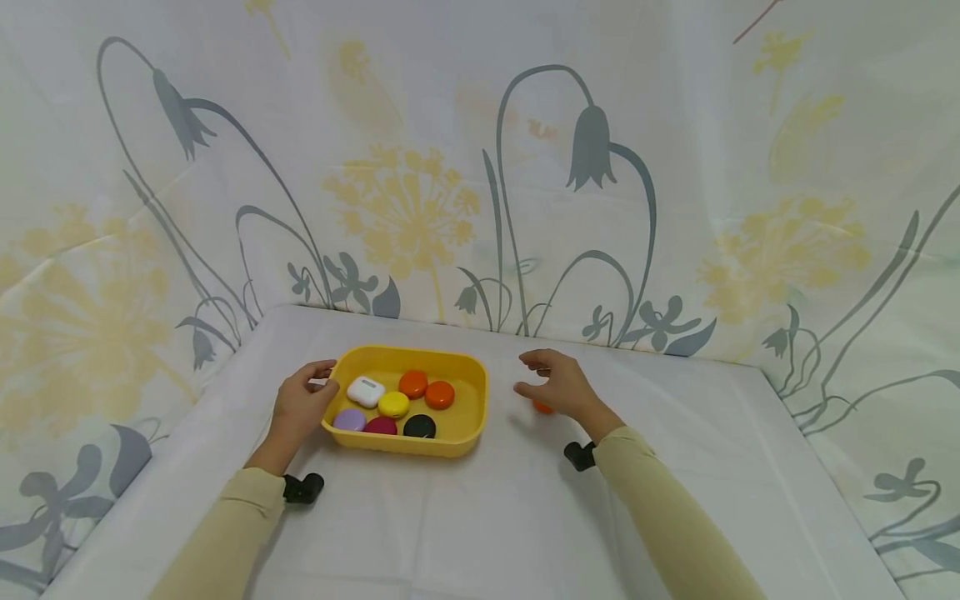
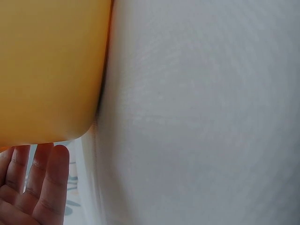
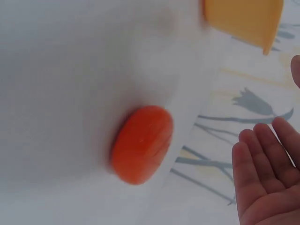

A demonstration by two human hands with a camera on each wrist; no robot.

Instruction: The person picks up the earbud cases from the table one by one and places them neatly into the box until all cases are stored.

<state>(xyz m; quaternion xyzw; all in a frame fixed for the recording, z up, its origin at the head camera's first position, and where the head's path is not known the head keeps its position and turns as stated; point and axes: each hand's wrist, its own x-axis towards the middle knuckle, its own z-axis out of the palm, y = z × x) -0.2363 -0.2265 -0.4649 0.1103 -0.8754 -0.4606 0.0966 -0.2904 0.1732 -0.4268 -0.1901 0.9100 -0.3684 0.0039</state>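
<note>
A yellow plastic tub (image 1: pixel 405 446) stands on the table, left of centre. Inside lie a white earbud case (image 1: pixel 366 392), two orange discs (image 1: pixel 413 384), a yellow disc (image 1: pixel 393 405), a lilac disc (image 1: pixel 349 420), a dark red disc (image 1: pixel 381 426) and a black disc (image 1: pixel 419 427). My left hand (image 1: pixel 300 400) is at the tub's left end, fingertips right at its wall. In the left wrist view, its fingers (image 2: pixel 57 173) are extended against the tub's end. My right hand (image 1: pixel 561 385) hovers, fingers loosely spread and holding nothing, over another smooth orange disc (image 3: pixel 143 144), partly hidden in the head view.
A white cloth (image 1: pixel 465 533) covers the table. Flower-printed fabric (image 1: pixel 420 125) hangs behind the far edge and along both sides. Black wrist cameras (image 1: pixel 303 488) sit on both wrists.
</note>
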